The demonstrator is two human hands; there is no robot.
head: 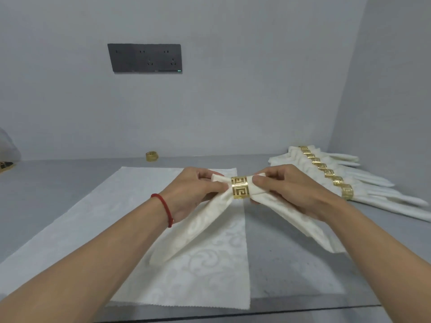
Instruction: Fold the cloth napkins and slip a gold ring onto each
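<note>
both hands, left hand (196, 190) and right hand (286, 190), pinch the folded napkin (210, 220) either side of its gold ring (240, 188), fingers curled, above the counter (291, 252).

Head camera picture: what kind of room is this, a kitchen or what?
Probably a plain workroom, not clearly a kitchen. There is a bare grey table against grey walls, a dark socket panel on the wall, and a row of ringed napkins already finished at the right.
</note>
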